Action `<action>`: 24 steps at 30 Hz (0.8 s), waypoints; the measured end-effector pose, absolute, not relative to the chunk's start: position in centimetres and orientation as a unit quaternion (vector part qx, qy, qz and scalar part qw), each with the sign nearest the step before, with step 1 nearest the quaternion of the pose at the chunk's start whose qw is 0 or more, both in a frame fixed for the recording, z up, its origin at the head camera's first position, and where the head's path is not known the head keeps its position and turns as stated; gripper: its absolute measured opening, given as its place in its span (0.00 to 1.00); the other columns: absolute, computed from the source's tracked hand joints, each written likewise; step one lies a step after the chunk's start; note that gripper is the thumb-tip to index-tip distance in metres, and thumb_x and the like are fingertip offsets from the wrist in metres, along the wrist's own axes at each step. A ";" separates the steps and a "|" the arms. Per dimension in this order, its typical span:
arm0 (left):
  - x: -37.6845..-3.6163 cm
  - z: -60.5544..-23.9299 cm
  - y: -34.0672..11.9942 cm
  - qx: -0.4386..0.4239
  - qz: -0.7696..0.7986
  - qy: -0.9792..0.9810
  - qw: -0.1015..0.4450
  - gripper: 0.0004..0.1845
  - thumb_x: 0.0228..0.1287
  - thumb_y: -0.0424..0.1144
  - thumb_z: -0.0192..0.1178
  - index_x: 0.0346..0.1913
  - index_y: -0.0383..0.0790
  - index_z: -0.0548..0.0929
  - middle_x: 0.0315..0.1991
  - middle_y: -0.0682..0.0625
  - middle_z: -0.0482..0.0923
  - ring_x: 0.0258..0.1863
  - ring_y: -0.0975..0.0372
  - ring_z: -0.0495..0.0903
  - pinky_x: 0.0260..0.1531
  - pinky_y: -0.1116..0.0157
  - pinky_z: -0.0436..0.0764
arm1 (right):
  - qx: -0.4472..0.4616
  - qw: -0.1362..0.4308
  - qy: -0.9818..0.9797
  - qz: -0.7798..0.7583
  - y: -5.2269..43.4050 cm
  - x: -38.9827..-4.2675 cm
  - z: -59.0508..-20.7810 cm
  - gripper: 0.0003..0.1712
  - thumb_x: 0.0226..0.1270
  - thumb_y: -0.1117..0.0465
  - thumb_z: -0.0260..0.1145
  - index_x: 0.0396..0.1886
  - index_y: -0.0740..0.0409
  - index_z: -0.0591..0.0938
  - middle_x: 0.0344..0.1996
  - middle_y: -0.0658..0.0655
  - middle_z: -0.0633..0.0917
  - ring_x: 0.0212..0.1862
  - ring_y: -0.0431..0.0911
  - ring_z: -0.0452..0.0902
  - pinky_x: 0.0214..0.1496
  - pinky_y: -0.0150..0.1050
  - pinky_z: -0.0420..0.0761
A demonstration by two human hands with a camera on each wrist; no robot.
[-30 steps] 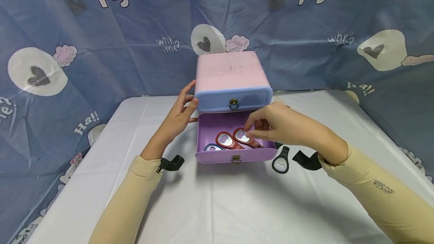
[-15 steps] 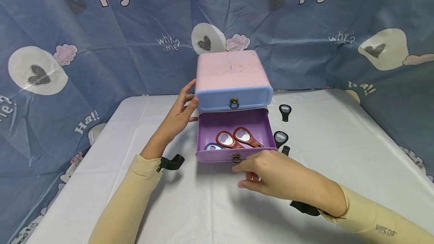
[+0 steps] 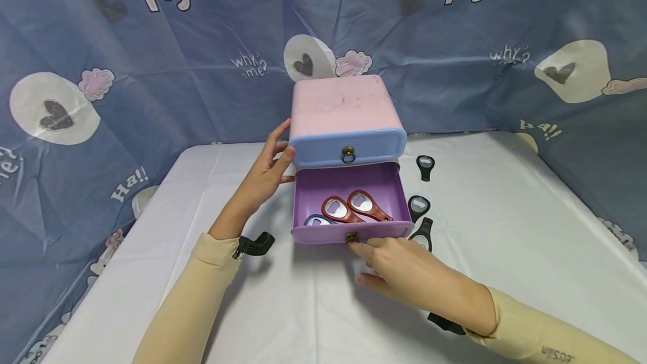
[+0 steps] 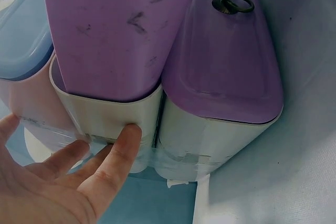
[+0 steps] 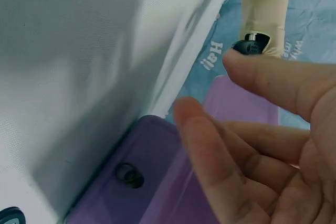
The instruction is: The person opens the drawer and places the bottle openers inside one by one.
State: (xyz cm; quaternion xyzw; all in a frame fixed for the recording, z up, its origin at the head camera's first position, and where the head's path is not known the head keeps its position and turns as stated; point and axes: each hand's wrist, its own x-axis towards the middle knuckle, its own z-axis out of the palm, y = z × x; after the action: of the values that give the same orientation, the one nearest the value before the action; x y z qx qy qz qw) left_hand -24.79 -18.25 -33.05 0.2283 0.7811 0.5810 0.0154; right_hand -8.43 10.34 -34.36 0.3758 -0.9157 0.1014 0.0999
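Note:
A small chest with a pink top (image 3: 343,103) has its purple drawer (image 3: 315,235) pulled out. Inside lie two bottle openers with red handles (image 3: 371,208) and one with a blue rim (image 3: 317,219). My left hand (image 3: 265,176) rests against the chest's left side, fingers spread. The left wrist view shows its fingertips on the pale casing (image 4: 105,119) below the pulled-out drawer. My right hand (image 3: 404,268) is low in front of the drawer, its forefinger extended to the brass ring pull (image 3: 352,237) and its thumb apart from the other fingers.
Above the purple drawer, a blue drawer (image 3: 318,153) is closed. A lower purple drawer (image 4: 226,77), also closed, shows in the left wrist view. Several black bottle openers (image 3: 425,167) lie on the white tablecloth (image 3: 505,240) right of the chest. A patterned blue curtain (image 3: 202,32) hangs behind.
My right hand has left the red bottle opener inside the drawer and come down in front, its forefinger reaching the ring pull. My left hand and the chest stay put.

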 end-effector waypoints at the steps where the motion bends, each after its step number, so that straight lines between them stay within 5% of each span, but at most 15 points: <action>1: -24.8 -33.1 -18.3 0.228 0.581 0.781 0.015 0.37 0.81 0.66 0.51 0.85 0.76 0.50 0.78 0.38 0.62 0.75 0.41 0.72 0.61 0.34 0.83 | 0.371 0.101 -0.916 0.112 10.3 -8.6 -34.4 0.23 0.62 0.57 0.83 0.56 0.54 0.87 0.30 0.45 0.85 0.27 0.35 0.74 0.28 0.32 0.78; 8: -24.7 -33.3 -18.2 0.227 0.580 0.782 0.020 0.36 0.82 0.64 0.51 0.86 0.76 0.50 0.78 0.38 0.62 0.74 0.41 0.73 0.61 0.34 0.83 | 0.368 0.163 -0.901 0.164 10.4 -9.6 -34.9 0.15 0.62 0.69 0.78 0.35 0.46 0.82 0.26 0.40 0.84 0.26 0.32 0.72 0.30 0.30 0.77; 24: -24.6 -33.0 -18.2 0.225 0.582 0.781 0.021 0.35 0.83 0.64 0.50 0.85 0.77 0.50 0.80 0.38 0.59 0.74 0.42 0.72 0.61 0.34 0.83 | 0.359 0.145 -0.896 0.218 10.6 -12.0 -33.7 0.13 0.66 0.72 0.75 0.35 0.49 0.83 0.30 0.42 0.85 0.33 0.35 0.79 0.38 0.32 0.82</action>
State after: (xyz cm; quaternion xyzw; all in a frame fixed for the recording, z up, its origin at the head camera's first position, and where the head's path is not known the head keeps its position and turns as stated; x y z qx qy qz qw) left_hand -24.57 -18.22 -33.00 0.2253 0.7813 0.5817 0.0208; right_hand -11.95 10.60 -33.69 0.3593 -0.8958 0.2178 0.1451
